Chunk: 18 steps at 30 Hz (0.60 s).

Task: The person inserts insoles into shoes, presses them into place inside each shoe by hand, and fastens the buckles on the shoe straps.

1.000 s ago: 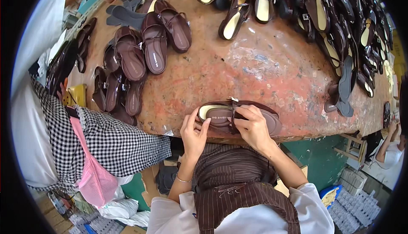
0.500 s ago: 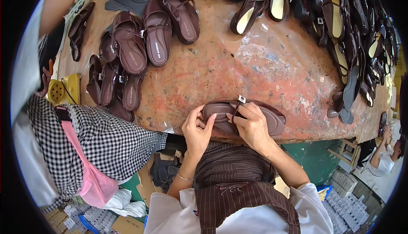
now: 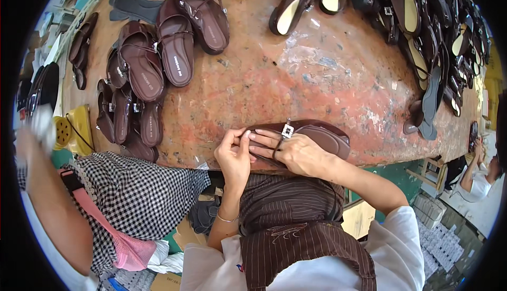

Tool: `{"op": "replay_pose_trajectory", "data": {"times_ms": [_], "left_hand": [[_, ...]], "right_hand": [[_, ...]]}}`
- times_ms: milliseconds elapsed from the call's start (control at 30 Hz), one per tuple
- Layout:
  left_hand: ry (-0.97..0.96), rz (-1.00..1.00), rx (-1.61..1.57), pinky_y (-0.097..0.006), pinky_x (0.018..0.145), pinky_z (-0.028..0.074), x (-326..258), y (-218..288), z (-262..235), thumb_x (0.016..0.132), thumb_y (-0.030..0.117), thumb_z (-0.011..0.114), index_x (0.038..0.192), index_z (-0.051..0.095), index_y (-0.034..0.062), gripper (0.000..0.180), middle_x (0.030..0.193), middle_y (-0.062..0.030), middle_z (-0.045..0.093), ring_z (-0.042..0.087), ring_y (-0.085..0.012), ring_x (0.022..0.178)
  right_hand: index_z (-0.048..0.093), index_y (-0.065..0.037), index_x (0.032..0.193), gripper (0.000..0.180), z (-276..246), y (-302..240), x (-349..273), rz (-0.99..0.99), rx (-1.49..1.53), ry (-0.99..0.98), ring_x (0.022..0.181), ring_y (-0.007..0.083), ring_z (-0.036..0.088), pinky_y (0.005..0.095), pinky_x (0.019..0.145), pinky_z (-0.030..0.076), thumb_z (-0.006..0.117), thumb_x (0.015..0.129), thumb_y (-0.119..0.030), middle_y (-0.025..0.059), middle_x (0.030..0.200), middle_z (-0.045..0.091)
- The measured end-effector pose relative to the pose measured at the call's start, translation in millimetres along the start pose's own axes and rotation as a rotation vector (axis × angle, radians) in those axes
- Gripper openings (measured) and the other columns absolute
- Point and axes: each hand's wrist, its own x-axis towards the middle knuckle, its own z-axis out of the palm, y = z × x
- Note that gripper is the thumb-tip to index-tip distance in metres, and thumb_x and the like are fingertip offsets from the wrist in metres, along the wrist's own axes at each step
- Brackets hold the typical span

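A dark brown strapped shoe [image 3: 334,140] lies along the table's front edge, its heel end to the left and its insole facing up. My left hand [image 3: 233,156] is closed on the heel end, thumb and fingers pinching the rim. My right hand [image 3: 298,152] reaches in from the right, its fingers stretched out flat over the insole toward the heel. The strap, with a square sparkling buckle [image 3: 287,131], crosses beside the right hand's knuckles. That hand covers the middle of the insole.
Several finished-looking brown shoes [image 3: 140,71] stand at the left, near grey insole pieces [image 3: 136,10]. Many more shoes [image 3: 409,5] crowd the right side. A loose grey insole [image 3: 432,106] lies at the right edge. A co-worker's arm [image 3: 55,201] is close on my left.
My right hand's fingers have straightened from a bent pinch and now lie flat over the insole. My left fingers have moved onto the heel rim. The co-worker's arm has swung down.
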Motion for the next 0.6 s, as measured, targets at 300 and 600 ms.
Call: {"op": "replay_pose_trajectory", "data": {"times_ms": [300, 600], "left_hand": [[0.015, 0.105, 0.198, -0.024, 0.038, 0.041, 2.4, 9.7, 0.6, 0.101, 0.008, 0.062, 0.093, 0.061, -0.0029, 0.014, 0.064, -0.0035, 0.060, 0.057, -0.0090, 0.043], [-0.339, 0.309, 0.571, -0.037, 0.046, 0.047, -78.7, 12.4, 27.4, 0.097, 0.013, 0.066, 0.088, 0.055, 0.0017, 0.019, 0.060, -0.0115, 0.063, 0.064, -0.0254, 0.048]], "right_hand": [[0.066, -0.002, 0.130, 0.047, 9.2, -19.2, -30.3, 0.142, -0.355, 0.334, 0.132, 0.0260, 0.056, 0.0448, 0.117, 0.038, 0.058, 0.084, -0.013, 0.0105, 0.137, 0.064], [0.062, -0.002, 0.133, 0.054, -43.1, 19.7, -50.7, 0.655, -0.475, 0.965, 0.129, 0.0380, 0.055, 0.0533, 0.112, 0.040, 0.076, 0.082, -0.014, 0.0198, 0.133, 0.061]]}}
